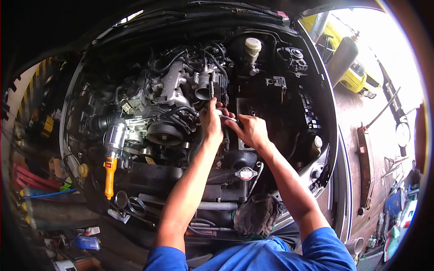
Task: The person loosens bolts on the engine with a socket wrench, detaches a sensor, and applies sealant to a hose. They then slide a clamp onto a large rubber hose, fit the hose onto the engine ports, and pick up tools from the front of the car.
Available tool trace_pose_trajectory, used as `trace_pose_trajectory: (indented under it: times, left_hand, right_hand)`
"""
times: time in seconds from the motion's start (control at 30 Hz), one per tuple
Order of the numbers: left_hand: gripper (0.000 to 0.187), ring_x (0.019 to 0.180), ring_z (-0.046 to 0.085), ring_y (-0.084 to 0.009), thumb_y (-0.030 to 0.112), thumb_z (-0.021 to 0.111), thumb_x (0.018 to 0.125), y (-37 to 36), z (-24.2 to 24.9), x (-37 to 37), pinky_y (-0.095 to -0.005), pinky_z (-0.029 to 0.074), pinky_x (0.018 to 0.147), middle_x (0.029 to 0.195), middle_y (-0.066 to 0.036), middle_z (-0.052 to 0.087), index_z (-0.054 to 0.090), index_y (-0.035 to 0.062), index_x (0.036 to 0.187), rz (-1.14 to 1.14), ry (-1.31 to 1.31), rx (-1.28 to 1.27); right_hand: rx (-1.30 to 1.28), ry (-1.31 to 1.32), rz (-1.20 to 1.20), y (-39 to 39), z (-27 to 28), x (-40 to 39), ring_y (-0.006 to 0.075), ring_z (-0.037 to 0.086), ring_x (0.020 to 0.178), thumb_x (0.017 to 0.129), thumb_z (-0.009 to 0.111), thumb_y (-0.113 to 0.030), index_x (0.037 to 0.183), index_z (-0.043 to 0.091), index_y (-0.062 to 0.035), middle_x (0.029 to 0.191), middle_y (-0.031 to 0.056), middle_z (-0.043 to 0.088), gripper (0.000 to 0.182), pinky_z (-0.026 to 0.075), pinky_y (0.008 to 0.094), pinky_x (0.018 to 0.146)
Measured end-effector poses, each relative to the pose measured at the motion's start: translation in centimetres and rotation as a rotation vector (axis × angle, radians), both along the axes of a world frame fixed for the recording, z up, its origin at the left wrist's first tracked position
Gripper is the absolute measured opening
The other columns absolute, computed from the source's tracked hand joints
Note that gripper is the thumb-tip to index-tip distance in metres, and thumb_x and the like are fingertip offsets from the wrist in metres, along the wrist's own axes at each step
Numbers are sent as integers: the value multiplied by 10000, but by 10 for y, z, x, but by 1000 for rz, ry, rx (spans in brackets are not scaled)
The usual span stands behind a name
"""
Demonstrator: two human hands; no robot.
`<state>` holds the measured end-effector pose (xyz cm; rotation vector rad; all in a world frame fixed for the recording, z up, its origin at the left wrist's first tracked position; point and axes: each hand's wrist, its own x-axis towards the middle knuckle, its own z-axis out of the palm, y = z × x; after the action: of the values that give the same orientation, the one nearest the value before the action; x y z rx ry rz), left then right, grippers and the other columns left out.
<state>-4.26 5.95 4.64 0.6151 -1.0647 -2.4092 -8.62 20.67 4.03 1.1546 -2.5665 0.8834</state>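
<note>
I lean over an open car engine bay (pixel 172 90). My left hand (pixel 210 123) reaches down beside the open round throttle body (pixel 203 86) and grips something small at the engine's side; what it holds is hidden by the fingers. My right hand (pixel 250 131) sits just to its right, closed on the handle of a thin metal wrench (pixel 227 117) whose shaft points left to my left hand's fingertips. Both forearms run up from my blue sleeves at the bottom edge.
A work lamp with an orange-yellow handle (pixel 110 169) rests at the left of the bay. A radiator cap (pixel 245 173) and a dark rag (pixel 256 216) lie near my arms. A white-capped fluid reservoir (pixel 252 48) stands at the back. Tools litter the floor at right, and a yellow car (pixel 350 72) is parked beyond.
</note>
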Motion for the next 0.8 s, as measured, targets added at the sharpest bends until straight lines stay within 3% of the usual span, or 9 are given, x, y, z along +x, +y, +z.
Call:
trace_pose_trajectory:
  times: [0.2,0.3,0.37,0.43,0.5,0.57,0.63,0.73,0.8]
  left_hand:
    - [371,522,636,-226,341,598,1003,-8,-11,3,-346,529,495,598,-75,551,571,-14,899,2,-30,-34]
    - [344,532,586,-196,333,630,983,-16,-16,2,-372,540,541,604,-58,514,578,-6,956,-46,-125,-174]
    - [351,520,578,-171,335,617,1000,-12,-9,3,-348,514,513,581,-44,530,600,5,885,-28,-194,-428]
    - [374,527,593,-157,348,610,1009,-9,-9,-2,-338,506,508,581,-44,553,613,11,845,0,-333,-748]
    - [432,665,704,-345,402,623,990,0,-5,-4,-459,530,619,692,-193,682,652,-15,880,140,-523,-1229]
    - [440,745,696,-431,407,621,983,5,-10,-6,-499,516,671,768,-239,698,658,-23,898,153,-492,-1262]
    - [401,663,684,-356,382,605,995,-1,-21,-7,-457,528,635,712,-181,679,657,-12,943,176,-456,-1243]
    - [302,499,467,-85,280,570,1025,-9,-23,-2,-277,462,516,606,18,491,643,-13,1035,-19,-202,-489]
    - [316,514,471,-117,283,541,1036,-13,-15,4,-306,466,538,598,18,459,636,-17,1074,-75,-47,-149]
  right_hand:
    - [-44,-338,-45,-14,-15,16,368,668,628,932,644,-622,802,665,-9,657,177,632,627,496,453,590]
    - [-123,-638,-30,-20,-24,27,306,672,594,957,628,-612,985,732,6,676,206,646,628,486,427,580]
    - [-413,-705,64,-32,-54,32,246,662,678,1006,603,-540,1099,709,55,751,205,685,611,497,413,662]
    - [-304,-983,132,-35,-63,26,268,688,805,1052,550,-454,1152,674,73,860,203,720,550,520,407,758]
    - [-410,-950,257,-40,-83,27,265,688,852,1069,511,-399,1188,652,73,901,195,726,506,526,412,793]
    - [-428,-925,323,-42,-95,25,267,687,884,1079,480,-362,1219,637,66,938,199,730,476,529,417,816]
    - [-359,-909,331,-41,-84,22,273,687,904,1083,456,-343,1246,629,52,971,214,731,460,530,422,827]
    - [-65,-722,141,-34,-55,17,451,711,936,1047,494,-510,1266,668,-20,911,296,714,565,550,493,805]
    - [37,-515,-7,-27,-30,20,450,709,875,979,534,-647,1152,740,-60,817,256,711,646,559,525,789]
